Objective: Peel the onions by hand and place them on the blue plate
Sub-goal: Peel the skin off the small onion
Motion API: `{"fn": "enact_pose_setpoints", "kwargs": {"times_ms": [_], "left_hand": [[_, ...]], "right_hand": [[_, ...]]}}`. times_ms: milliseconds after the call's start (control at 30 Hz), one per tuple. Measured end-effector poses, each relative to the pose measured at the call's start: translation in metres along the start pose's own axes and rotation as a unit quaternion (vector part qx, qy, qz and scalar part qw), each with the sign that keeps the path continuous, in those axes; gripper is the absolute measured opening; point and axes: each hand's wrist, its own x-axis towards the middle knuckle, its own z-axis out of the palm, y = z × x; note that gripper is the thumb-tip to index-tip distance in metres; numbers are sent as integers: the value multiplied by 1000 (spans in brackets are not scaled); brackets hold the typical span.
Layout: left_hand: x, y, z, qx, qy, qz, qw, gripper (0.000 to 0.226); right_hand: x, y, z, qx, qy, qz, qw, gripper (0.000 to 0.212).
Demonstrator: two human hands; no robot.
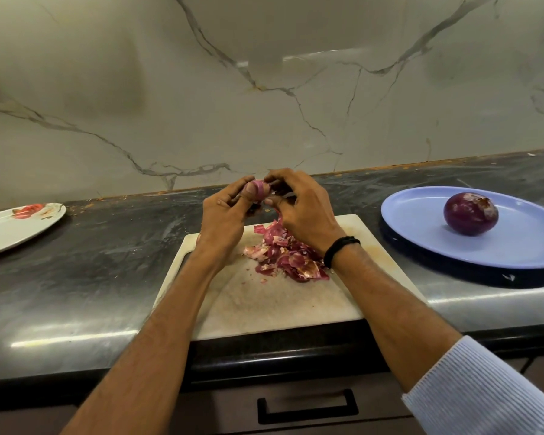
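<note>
Gripping a small red onion (259, 189) between them, the left hand (223, 211) and the right hand (302, 211) are curling their fingers round it above the twelve o'clock edge of the cutting board (264, 302). A strip of skin (278, 218) is trailing from the right hand to the pile of peels (286, 255), lying at six o'clock of the hands. At three o'clock from the board, the blue plate (421, 221) is carrying one peeled onion (470, 213). A white plate (13, 233) is sitting at nine o'clock on the counter (107, 262).
</note>
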Motion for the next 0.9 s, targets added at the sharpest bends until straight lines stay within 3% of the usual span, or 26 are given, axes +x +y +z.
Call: {"fn": "enact_pose_setpoints", "kwargs": {"times_ms": [633, 900], "left_hand": [[-2, 1, -1, 28, -18, 14, 999, 21], [-1, 0, 0, -29, -10, -31, 999, 22]], "right_hand": [[2, 4, -1, -40, 92, -39, 994, 6], [0, 4, 3, -71, 68, -40, 994, 8]]}}
